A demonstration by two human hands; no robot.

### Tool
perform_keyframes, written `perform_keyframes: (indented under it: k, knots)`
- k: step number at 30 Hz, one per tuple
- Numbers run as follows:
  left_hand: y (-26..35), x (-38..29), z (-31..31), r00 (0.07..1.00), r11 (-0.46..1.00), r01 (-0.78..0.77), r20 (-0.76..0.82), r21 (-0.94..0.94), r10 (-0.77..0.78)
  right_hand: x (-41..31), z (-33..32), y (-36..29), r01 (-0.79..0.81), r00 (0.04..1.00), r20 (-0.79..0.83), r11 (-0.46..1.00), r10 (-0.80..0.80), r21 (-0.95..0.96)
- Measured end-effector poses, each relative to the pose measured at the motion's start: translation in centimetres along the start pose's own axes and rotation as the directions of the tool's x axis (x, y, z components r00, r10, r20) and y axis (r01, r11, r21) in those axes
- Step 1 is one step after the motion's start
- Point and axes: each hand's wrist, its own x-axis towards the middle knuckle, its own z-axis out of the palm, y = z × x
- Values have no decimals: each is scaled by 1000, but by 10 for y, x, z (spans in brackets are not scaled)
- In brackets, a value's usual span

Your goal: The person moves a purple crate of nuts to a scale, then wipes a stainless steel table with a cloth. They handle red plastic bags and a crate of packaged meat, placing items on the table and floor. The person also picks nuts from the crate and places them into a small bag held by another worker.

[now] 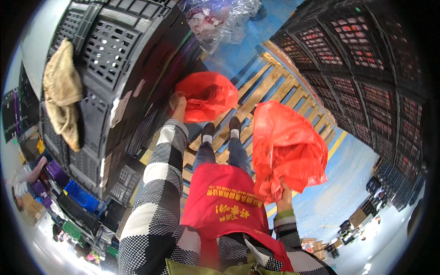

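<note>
My left hand point(178, 100) grips the edge of a red plastic bag point(209, 91), whose rounded, loose body spreads to the right of the fingers. In my right hand point(284, 196) a second, larger red plastic bag point(292, 137) is bunched at its lower part, the film flaring upward and crumpled. The two bags are apart, one on each side above my shoes. A red apron point(223, 199) with yellow writing hangs on my front. Some of the fingers are hidden by the film of the bags.
I stand on a wooden pallet point(275, 82). Stacked black plastic crates point(110, 51) rise at the left, with a tan work glove point(63, 92) on top. More black crates point(343, 79) with reddish contents stand at the right. Clear plastic wrap point(227, 24) lies on the blue floor ahead.
</note>
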Motion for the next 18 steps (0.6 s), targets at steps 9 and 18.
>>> perform_keyframes:
  k: [9,18]
  knots:
    - [58,-19,71,969,851,-246,133,464,207,27,-79,42,-272,943,-200,962,265,-11]
    - [11,-66,-3,946,990,-95,-319,-108,56,4,-55,-1,-263,962,-90,962,256,-75]
